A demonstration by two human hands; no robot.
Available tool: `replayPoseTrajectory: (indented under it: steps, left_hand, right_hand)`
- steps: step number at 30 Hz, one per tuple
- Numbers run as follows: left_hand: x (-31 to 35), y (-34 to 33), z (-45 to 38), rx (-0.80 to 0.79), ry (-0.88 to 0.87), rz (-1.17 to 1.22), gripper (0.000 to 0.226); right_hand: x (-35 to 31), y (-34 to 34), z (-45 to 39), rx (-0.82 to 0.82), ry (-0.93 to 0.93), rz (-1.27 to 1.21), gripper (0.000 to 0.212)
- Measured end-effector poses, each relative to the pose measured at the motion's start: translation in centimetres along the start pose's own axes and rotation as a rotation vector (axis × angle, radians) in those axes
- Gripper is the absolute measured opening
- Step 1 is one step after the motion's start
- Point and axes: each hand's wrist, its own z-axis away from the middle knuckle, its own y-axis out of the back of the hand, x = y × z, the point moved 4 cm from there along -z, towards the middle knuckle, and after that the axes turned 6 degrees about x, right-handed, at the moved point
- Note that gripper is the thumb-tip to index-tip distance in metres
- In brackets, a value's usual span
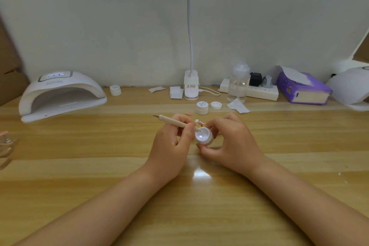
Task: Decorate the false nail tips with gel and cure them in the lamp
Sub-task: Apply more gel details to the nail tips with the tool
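My left hand [171, 144] grips a beige dotting pen [171, 120], whose front end dips into a small open gel pot [204, 136]. My right hand [229, 142] holds that pot tilted toward me between thumb and fingers. Just behind the pot lie small false nail tips [197, 120] on the wooden table [99, 156], and a pink tip [188, 114] lies a little farther back. The white curing lamp [61, 96] stands at the back left with its display lit.
A closed gel jar [202, 107] and a loose lid [216, 105] sit behind my hands. Another jar [115, 90] stands near the lamp. At the back are a clip desk lamp [191, 88], a clear bottle [238, 84], a power strip [261, 91], a purple tissue pack [303, 88] and paper wipes [176, 92].
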Motion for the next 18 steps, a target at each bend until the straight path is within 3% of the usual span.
replayPoseTrajectory:
  steps: [11,18]
  left_hand:
    - [-0.14,0.68,-0.23,0.164,-0.005,0.141,0.009]
    - [-0.41,0.68,-0.32,0.178,-0.014,0.129,0.01]
  right_hand:
    - [0.65,-0.33,0.17,-0.001,-0.042,-0.014,0.03]
    - [0.71,-0.38,0.09,-0.007,-0.042,-0.017,0.029]
